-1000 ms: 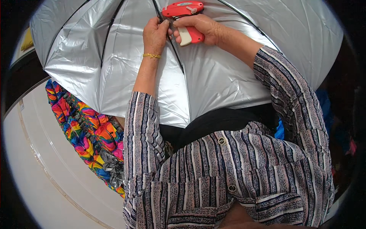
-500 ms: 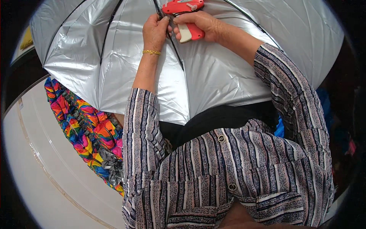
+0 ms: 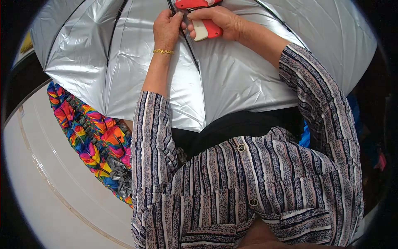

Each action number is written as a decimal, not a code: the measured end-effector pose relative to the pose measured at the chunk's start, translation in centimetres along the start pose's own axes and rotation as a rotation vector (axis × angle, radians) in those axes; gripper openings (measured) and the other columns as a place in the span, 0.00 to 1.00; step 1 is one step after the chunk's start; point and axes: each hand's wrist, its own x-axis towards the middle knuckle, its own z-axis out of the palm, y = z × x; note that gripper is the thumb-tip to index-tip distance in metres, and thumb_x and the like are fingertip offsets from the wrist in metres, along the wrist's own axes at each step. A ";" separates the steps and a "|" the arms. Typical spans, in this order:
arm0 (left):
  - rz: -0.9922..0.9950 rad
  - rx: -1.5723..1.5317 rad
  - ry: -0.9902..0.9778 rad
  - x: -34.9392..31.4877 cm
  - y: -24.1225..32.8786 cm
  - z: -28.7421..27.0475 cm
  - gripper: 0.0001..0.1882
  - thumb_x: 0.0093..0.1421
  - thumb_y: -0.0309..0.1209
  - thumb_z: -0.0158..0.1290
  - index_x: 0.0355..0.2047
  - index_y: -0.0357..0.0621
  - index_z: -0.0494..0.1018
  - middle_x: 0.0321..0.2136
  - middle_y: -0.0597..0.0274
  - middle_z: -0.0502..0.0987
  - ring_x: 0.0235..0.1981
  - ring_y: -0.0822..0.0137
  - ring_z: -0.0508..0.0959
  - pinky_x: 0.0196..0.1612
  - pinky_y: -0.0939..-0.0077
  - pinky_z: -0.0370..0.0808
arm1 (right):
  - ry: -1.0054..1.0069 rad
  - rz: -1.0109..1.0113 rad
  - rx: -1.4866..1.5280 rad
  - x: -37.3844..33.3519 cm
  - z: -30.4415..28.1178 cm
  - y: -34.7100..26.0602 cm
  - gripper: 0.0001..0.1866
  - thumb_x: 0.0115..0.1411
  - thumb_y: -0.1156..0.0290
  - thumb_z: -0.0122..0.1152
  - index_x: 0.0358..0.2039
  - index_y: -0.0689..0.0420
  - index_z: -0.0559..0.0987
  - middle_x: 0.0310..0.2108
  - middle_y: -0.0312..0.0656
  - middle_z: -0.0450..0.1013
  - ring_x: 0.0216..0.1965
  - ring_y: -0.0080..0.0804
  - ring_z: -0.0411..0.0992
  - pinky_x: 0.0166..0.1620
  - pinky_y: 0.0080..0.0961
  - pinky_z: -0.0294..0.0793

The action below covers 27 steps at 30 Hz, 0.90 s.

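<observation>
A silver umbrella canopy [image 3: 244, 74] is spread over my lap, its thin dark ribs showing on this side. My left hand [image 3: 166, 31] is closed at one rib [image 3: 189, 50] near the top edge, thumb and fingers pinched together there. Close beside it, my right hand [image 3: 224, 23] wraps round the handle of a red and white gun-shaped hand tool [image 3: 210, 28]. The tool's red upper part lies across the rib, beyond my fingers, partly cut off by the picture's edge. What its front end touches cannot be made out.
Rainbow-coloured bunched fabric bundles [image 3: 89, 153] lie at my left, with a crumpled silver piece [image 3: 120, 176] on them. A pale curved surface [image 3: 45, 137] extends along the left. Something blue [image 3: 304, 135] shows beside my right sleeve.
Both hands, the tool and the canopy sit slightly higher in the picture. My left hand stays pinched at the rib and my right hand keeps its hold on the tool.
</observation>
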 end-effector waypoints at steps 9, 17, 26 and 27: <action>0.018 0.020 0.002 0.0 0.1 -0.1 0.08 0.55 0.30 0.50 0.26 0.36 0.68 0.15 0.63 0.72 0.14 0.75 0.70 0.17 0.81 0.67 | -0.033 -0.034 0.009 -0.1 0.1 0.1 0.06 0.53 0.73 0.53 0.31 0.60 0.72 0.24 0.41 0.72 0.23 0.32 0.72 0.29 0.28 0.76; 0.001 0.046 -0.011 0.2 -0.4 -0.2 0.08 0.58 0.31 0.50 0.26 0.38 0.69 0.17 0.66 0.72 0.18 0.77 0.70 0.22 0.84 0.67 | -0.012 -0.048 0.020 0.1 0.1 0.2 0.06 0.53 0.73 0.53 0.31 0.61 0.72 0.24 0.41 0.72 0.23 0.33 0.72 0.29 0.28 0.76; -0.022 0.011 -0.015 -0.3 0.6 0.0 0.08 0.57 0.30 0.49 0.26 0.37 0.68 0.17 0.65 0.72 0.18 0.76 0.71 0.22 0.84 0.67 | 0.039 -0.030 0.006 0.0 0.3 0.2 0.06 0.53 0.74 0.52 0.31 0.61 0.73 0.24 0.42 0.72 0.23 0.33 0.73 0.29 0.28 0.76; -0.024 0.010 -0.017 -0.3 0.7 0.2 0.08 0.57 0.30 0.49 0.26 0.37 0.68 0.17 0.65 0.72 0.18 0.76 0.71 0.22 0.84 0.67 | 0.039 -0.032 0.001 -0.1 0.2 0.2 0.06 0.53 0.74 0.52 0.31 0.61 0.73 0.24 0.42 0.72 0.23 0.33 0.73 0.29 0.28 0.76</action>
